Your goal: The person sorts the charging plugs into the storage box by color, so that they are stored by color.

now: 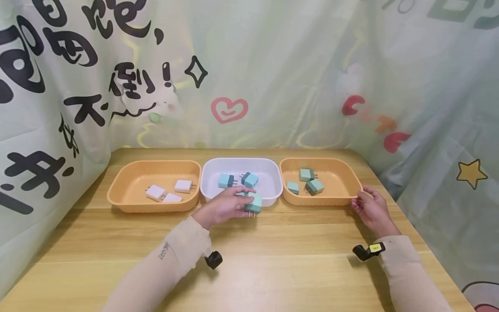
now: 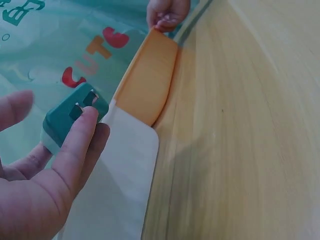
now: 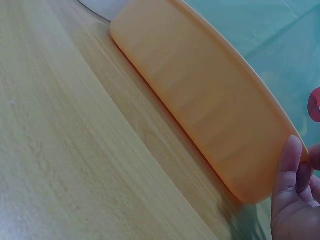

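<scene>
My left hand (image 1: pixel 226 204) holds a green plug charger (image 1: pixel 254 203) above the front rim of the white tray (image 1: pixel 269 200). In the left wrist view the charger (image 2: pixel 75 120) sits between the fingers, its two metal prongs showing. Two blue plug chargers (image 1: pixel 226 180) lie inside the white tray, partly near the hand. My right hand (image 1: pixel 374 210) pinches the front right corner of the right orange tray (image 1: pixel 339 184). Three green chargers (image 1: pixel 314 186) lie in that tray. In the right wrist view, thumb and fingers grip the rim of the orange tray (image 3: pixel 200 100).
A second orange tray (image 1: pixel 128 190) stands at the left with three white chargers (image 1: pixel 183 186) in it. All three trays form a row along the back of the wooden table (image 1: pixel 273 260). A printed curtain (image 1: pixel 273 78) hangs behind and at both sides.
</scene>
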`<state>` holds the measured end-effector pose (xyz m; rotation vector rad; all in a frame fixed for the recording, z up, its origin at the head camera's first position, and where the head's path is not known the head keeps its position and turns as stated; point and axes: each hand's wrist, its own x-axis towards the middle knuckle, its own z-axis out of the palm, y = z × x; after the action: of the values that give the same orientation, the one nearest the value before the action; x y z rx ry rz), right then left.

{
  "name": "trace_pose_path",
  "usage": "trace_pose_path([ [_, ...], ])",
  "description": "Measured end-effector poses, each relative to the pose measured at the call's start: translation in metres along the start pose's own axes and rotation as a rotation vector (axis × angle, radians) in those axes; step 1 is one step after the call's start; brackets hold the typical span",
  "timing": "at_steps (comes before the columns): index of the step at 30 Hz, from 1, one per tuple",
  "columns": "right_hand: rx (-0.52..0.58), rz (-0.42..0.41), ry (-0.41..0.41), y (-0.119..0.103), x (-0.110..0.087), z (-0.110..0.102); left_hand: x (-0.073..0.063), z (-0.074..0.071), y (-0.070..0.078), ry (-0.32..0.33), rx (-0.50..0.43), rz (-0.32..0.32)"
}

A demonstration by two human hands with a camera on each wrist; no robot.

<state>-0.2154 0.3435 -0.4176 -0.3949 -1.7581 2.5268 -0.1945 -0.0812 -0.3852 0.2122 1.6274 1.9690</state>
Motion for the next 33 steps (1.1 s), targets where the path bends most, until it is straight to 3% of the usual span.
trace_pose_path([
  [11, -0.005, 0.006, 0.012, 0.000, 0.000, 0.000, 0.022, 0.017, 0.005, 0.076, -0.083, 0.026],
  [22, -0.007, 0.005, 0.014, 0.000, -0.002, 0.001, 0.048, 0.033, 0.006, 0.062, -0.239, -0.017],
  [33, -0.011, -0.001, 0.011, 0.001, -0.002, 0.001, 0.076, 0.059, 0.012, 0.082, -0.413, -0.078],
])
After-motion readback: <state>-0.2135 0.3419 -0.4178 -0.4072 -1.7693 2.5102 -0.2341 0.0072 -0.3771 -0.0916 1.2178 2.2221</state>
